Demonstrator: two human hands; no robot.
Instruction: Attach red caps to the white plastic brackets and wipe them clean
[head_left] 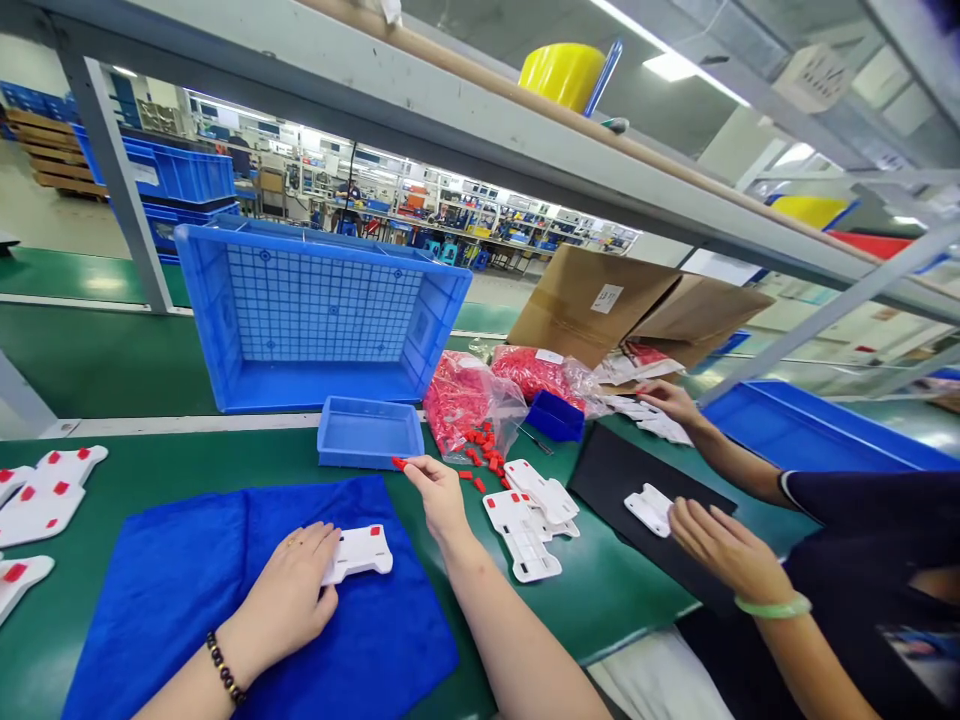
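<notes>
Centrally, a red piece is pinched by the right hand; at lower centre-left, a white part is grasped by the left hand.

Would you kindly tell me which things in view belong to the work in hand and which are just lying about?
Seemingly part of the work:
white piece under the left hand
red piece in the right hand
blue cloth

Apparently just lying about:
yellow roll on the shelf
wooden pallets in the background
</notes>
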